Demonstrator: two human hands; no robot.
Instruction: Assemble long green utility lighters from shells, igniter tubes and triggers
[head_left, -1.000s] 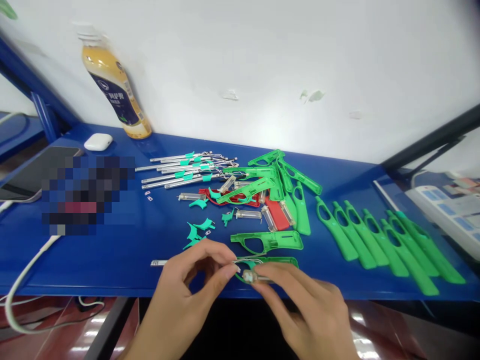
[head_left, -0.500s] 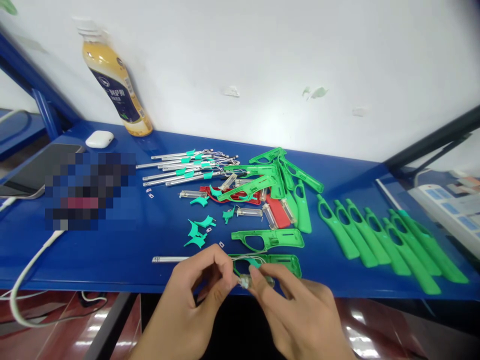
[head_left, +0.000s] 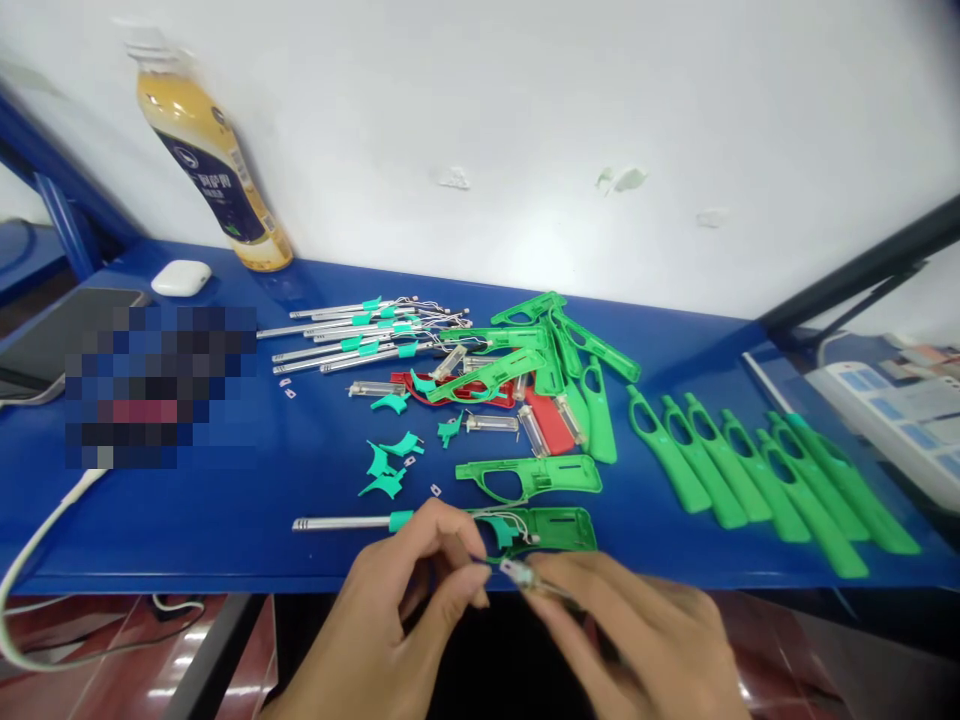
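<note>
At the front edge of the blue table, my left hand is pinched closed on a thin white wire. That wire runs up into an open green handle half with a teal trigger in it. My right hand is closed on a small clear cylinder part at the wire's end. A metal tube with a teal collar sticks out leftward from the handle half. Another empty green handle half lies just behind it.
Several finished green lighters lie in a row at right. Behind are a pile of green and red shells, metal tubes, loose teal triggers, a yellow bottle, a white earbud case and a white cable.
Both hands have drawn back toward me over the table's front edge, pulling the clear part on its wire away from the handle half. The metal tube now shows more at left.
</note>
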